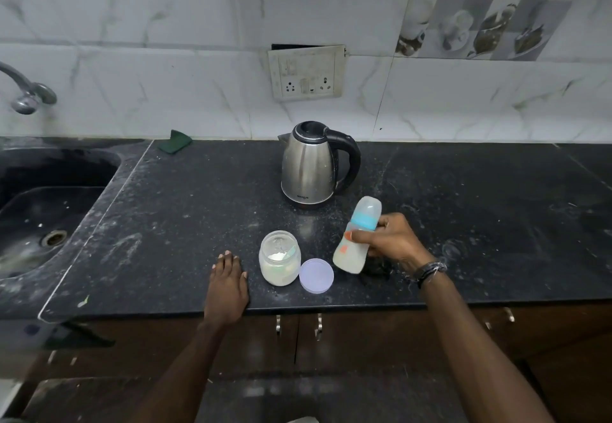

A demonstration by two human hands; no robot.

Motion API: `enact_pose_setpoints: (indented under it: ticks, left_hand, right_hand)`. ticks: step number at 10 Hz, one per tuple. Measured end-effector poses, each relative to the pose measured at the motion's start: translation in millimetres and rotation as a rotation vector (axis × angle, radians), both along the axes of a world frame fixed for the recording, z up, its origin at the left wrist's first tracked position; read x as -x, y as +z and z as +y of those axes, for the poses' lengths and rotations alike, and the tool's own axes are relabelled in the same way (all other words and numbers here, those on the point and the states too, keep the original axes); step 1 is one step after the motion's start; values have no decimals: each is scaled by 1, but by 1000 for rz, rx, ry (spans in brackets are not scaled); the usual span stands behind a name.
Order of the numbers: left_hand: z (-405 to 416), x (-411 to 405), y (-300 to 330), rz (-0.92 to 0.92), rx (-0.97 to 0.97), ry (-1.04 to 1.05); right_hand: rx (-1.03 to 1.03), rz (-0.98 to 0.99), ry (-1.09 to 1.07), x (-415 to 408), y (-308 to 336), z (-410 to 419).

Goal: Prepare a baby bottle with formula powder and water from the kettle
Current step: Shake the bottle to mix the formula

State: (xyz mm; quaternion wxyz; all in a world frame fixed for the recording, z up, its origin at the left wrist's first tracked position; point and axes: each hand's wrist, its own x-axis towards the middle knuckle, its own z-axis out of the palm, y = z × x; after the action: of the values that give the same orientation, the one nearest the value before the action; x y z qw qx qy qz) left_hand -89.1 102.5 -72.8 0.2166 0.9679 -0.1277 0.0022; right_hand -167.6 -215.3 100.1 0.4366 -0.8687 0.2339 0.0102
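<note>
Bottle (pixel 356 237) is gripped in right hand (pixel 390 240), fingers and thumb curled round its middle, tilted with capped top leaning far-right, base off the counter (pixel 165 207). Milky liquid fills the lower part; blue collar and clear cap on. Left hand (pixel 227 285) lies flat on the near counter edge, fingers straight and close together, holding nothing. Jar (pixel 280 257) of white powder stands open between the hands, a scoop (pixel 287 252) inside. Lid (pixel 316 275) lies flat just right of jar, touching or nearly so. Kettle (pixel 313 164) stands farther back, lid closed, handle to the right. Sink (pixel 43 204) at far left, green pad (pixel 174 140) by the wall.
</note>
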Motion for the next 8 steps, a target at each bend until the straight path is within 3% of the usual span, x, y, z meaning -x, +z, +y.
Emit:
enact_pose_setpoints:
  ticks: [4, 5, 6, 7, 8]
  left_hand:
    - [0, 0, 1, -6, 12, -2]
    - [-1, 0, 0, -2, 10, 0]
    - [0, 1, 1, 2, 6, 3]
    - [0, 0, 0, -14, 4, 1]
    - [0, 1, -1, -2, 0, 1]
  right_hand:
    - [33, 101, 51, -2, -2, 8]
    - [-35, -17, 9, -3, -5, 10]
    - [69, 65, -14, -5, -2, 4]
    - [-43, 51, 40, -4, -6, 3]
    - [-20, 15, -38, -7, -9, 0]
